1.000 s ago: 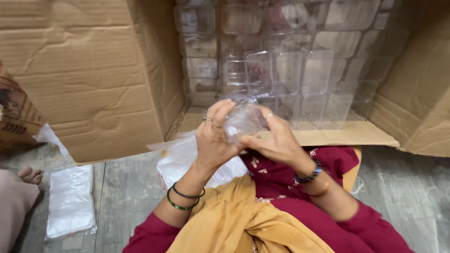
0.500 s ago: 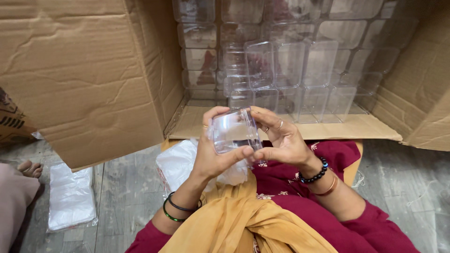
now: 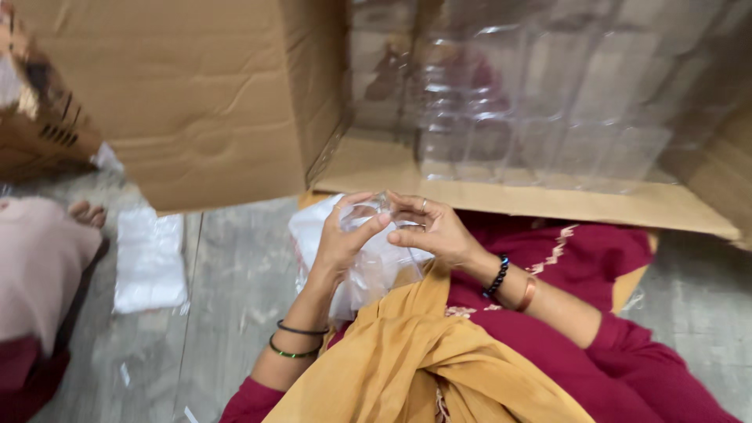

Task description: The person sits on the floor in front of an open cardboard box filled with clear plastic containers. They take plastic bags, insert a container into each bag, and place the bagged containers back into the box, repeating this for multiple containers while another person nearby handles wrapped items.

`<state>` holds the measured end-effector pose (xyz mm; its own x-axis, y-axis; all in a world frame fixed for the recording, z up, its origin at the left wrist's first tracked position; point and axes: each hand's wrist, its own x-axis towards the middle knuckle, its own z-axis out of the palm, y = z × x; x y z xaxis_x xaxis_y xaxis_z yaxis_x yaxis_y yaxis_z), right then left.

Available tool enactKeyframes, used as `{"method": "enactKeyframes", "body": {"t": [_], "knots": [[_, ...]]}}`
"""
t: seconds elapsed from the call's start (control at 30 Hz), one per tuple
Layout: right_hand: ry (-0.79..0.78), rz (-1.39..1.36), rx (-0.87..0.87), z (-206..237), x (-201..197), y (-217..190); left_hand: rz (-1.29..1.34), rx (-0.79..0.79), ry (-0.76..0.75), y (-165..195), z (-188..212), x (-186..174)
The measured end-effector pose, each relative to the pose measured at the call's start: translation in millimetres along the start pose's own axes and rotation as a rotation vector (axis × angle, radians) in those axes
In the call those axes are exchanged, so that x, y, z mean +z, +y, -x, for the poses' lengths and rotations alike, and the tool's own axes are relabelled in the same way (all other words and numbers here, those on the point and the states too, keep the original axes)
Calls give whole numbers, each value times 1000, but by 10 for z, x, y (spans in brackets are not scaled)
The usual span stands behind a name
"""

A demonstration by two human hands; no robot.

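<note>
Cardboard dominates the view: a big open carton lies on its side on the floor, its mouth turned toward the seated person, so that the stacked clear plastic containers inside can be reached without standing. Its lower flap lies flat over the person's lap like a sill. A second, smaller box sits at the far left, next to another person's pink sleeve and bare toes. A flat pack of clear plastic lies on the floor between the two people, well apart from the hands.

On the lap, over a red dress and mustard scarf, rests a loose clear plastic bag, close under the hands so it stays within reach. The left hand and the right hand meet just above it, fingertips pinched together on a small clear plastic piece; blur hides whether it is a lid or a cup.

Half a second earlier the hands were raised higher, in front of the carton's mouth, wrapped around a clear container that showed plainly between them. Now they have dropped to the lap beside the bag, and the view has swung closer and left.
</note>
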<state>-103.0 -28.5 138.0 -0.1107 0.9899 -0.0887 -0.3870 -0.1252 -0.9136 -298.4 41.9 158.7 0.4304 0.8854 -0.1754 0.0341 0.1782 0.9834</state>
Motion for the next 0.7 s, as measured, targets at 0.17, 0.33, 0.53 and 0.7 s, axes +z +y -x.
{"method": "enactKeyframes", "body": {"t": [0.17,0.33,0.53,0.7], "knots": [[5,10,59,95,73,181,56,-74,6,-388,204,-141],[19,-22,102,214,68,198,113,-80,-16,-555,309,-117],[9,48,83,267,97,198,169,-100,-21,-547,341,-89],[5,184,141,253,107,172,128,-128,-32,-494,384,-111]]}}
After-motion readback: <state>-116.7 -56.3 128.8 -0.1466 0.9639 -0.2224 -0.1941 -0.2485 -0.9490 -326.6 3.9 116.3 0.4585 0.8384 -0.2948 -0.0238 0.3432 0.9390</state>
